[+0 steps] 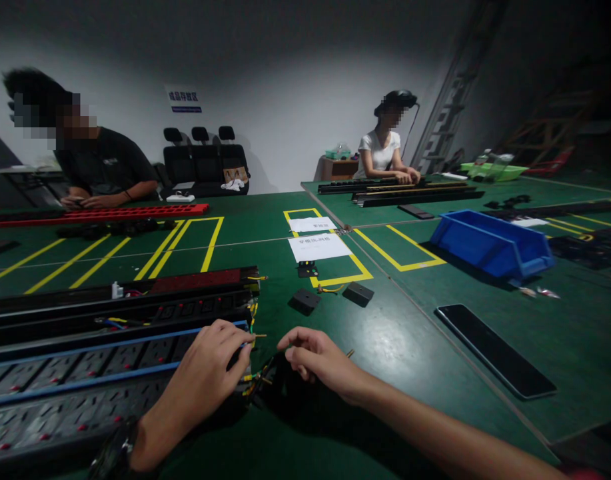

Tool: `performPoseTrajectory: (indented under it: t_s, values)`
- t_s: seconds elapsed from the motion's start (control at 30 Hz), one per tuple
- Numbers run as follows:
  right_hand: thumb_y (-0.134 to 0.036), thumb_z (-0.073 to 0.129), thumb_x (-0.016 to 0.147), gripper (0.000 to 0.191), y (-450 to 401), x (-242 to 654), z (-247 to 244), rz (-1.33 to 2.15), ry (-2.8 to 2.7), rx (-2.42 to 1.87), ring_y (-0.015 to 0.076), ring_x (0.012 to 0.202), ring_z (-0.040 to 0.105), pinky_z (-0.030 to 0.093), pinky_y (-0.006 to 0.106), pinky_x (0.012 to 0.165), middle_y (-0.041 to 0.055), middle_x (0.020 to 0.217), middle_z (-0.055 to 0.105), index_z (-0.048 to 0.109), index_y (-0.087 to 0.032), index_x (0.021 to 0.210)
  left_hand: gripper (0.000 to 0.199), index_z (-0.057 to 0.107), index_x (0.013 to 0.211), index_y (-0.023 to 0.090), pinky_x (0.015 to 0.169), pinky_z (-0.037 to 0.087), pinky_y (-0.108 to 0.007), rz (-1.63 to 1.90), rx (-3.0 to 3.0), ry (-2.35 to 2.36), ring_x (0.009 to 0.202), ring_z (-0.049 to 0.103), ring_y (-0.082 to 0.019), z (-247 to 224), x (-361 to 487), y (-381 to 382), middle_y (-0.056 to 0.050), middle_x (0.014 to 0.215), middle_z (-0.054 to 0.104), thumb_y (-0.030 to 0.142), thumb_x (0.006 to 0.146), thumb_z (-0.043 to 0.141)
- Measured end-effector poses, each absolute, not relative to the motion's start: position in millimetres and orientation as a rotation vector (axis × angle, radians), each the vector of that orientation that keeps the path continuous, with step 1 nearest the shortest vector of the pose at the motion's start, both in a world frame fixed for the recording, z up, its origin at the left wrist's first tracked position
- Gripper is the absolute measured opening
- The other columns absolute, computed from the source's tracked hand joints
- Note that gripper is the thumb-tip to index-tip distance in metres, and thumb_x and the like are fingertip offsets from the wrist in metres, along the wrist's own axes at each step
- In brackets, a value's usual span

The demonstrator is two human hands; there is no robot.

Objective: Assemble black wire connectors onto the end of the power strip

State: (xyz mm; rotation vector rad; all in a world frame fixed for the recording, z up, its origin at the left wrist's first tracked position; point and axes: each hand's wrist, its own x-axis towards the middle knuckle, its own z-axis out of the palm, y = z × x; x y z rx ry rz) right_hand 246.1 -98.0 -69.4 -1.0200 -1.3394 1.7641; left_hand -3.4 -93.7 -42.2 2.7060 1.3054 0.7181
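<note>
My left hand lies over the right end of a blue-edged power strip, its thumb and fingertips drawn together. A bit of blue and a thin brass-coloured piece show at those fingertips; what they pinch is unclear. Just right of the strip ends, my right hand is closed with curled fingers, the index finger reaching toward the left hand. A brass-coloured tip shows behind it, but its grasp is hidden. Yellow-green wires stick out of the strip ends. More black power strips lie alongside.
Small black end pieces and paper sheets lie ahead. To the right are a phone and a blue bin. Two co-workers sit across the green table, one behind a red strip, one behind black rails.
</note>
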Motion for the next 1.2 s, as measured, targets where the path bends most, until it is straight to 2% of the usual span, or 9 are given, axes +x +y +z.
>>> performPoseTrajectory:
  t_s: [1.2]
  values:
    - [-0.035,0.068,0.076,0.031,-95.8,244.3,-71.6,1.751,-1.329,-1.034,0.0078,0.05,0.044,0.029,0.023,0.048,-0.0075,0.068,0.056,0.066,-0.018,0.102,0.028,0.077,0.111,0.022,0.088,0.052,-0.04,0.734,2.721,1.287,0.1,0.066,-0.025,-44.6,-5.1,-91.8,-0.006,0.103,0.078,0.022,0.103,0.051]
